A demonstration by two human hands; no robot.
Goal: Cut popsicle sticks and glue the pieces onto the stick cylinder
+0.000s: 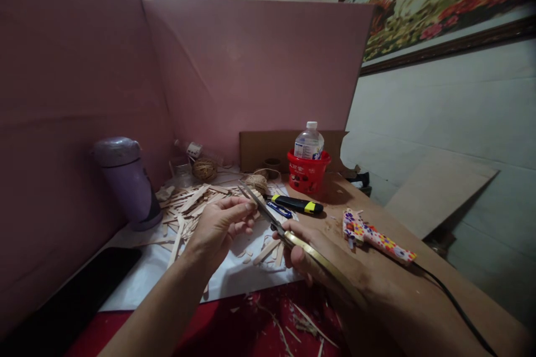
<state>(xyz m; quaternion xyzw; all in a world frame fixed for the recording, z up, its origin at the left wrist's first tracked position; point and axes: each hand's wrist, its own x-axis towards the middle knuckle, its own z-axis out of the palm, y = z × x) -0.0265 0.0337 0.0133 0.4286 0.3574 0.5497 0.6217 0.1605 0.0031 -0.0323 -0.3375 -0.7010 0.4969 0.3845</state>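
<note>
My right hand (307, 248) is wrapped round the gold handles of a pair of scissors (268, 212), whose dark blades point up and to the left. The blades look slightly apart. Close to them, my left hand (228, 220) is closed in a pinch, thumb against fingers. What it pinches is too small to make out. Behind the left hand lies a heap of flat wooden craft sticks (196, 201) on white paper (234, 284). Several cut stick pieces (268, 251) lie between the hands.
Beyond the hands are a black-and-yellow utility knife (297, 204), a blue cutter (280, 210) and twine balls (204, 169). A red bucket (309, 173) holds a plastic bottle (310, 142). A corded, flower-patterned glue gun (377, 237) lies right; a purple flask (129, 189) and a black phone (92, 284) are left.
</note>
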